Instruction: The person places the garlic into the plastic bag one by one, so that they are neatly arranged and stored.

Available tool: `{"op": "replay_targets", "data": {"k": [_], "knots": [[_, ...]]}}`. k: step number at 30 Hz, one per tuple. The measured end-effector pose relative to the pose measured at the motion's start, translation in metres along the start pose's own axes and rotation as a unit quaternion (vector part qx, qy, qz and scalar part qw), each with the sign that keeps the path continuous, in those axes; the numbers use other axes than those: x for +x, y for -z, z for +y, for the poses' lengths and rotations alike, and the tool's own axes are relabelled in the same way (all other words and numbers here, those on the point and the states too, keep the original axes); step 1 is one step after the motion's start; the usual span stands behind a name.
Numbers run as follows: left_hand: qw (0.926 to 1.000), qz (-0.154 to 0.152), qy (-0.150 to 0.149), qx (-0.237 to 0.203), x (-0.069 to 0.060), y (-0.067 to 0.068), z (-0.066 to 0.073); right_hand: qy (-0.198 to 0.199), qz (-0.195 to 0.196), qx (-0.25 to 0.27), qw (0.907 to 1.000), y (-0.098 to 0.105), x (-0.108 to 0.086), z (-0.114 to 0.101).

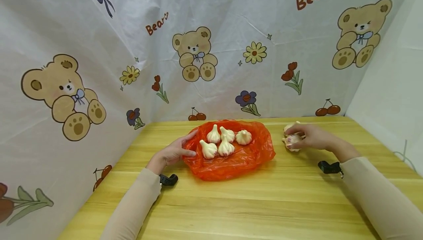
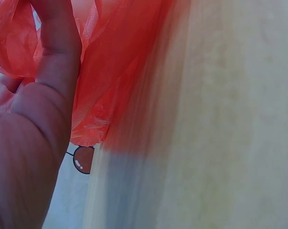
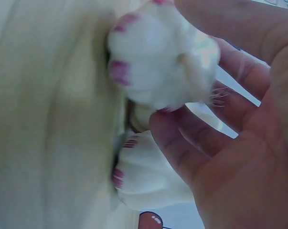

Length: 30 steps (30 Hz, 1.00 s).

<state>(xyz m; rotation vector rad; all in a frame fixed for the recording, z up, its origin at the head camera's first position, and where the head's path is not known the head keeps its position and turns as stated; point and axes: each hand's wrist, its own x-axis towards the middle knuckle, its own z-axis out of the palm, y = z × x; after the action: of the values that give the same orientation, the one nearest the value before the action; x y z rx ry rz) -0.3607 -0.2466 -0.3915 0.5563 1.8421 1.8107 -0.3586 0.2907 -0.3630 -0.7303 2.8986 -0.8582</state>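
A red plastic bag (image 1: 244, 164) lies spread open on the table, with several garlic bulbs (image 1: 226, 148) inside it. At its left rim my left hand (image 1: 173, 152) holds the plastic, thumb on the inner side; the left wrist view shows the red film (image 2: 120, 62) beside the thumb and fingers. To the right of the bag, my right hand (image 1: 315, 138) grips a garlic bulb (image 3: 148, 52) between thumb and fingers, close to the tabletop. Another garlic bulb (image 3: 151, 174) sits right behind it, partly covered by the hand.
The wooden table (image 1: 231, 210) ends at a white cloth backdrop (image 1: 224, 100) printed with bears and flowers. A plain white wall (image 1: 393, 86) borders the right side. Small black devices are strapped at both wrists.
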Motion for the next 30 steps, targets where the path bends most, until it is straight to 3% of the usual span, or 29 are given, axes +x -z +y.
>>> {"op": "replay_targets", "data": {"k": [7,17,30], "knots": [[1.0000,0.001,0.000,0.000,0.000,0.000,0.000,-0.017,-0.033,-0.004,0.9993,-0.012,0.004,0.005],[1.0000,-0.007,-0.004,0.000,-0.001,-0.001,0.001,-0.017,-0.035,-0.001,0.9992,-0.014,0.003,0.008],[1.0000,-0.001,0.006,0.000,-0.001,-0.001,0.001,-0.044,-0.028,0.005,0.9986,-0.010,0.003,0.008]]}}
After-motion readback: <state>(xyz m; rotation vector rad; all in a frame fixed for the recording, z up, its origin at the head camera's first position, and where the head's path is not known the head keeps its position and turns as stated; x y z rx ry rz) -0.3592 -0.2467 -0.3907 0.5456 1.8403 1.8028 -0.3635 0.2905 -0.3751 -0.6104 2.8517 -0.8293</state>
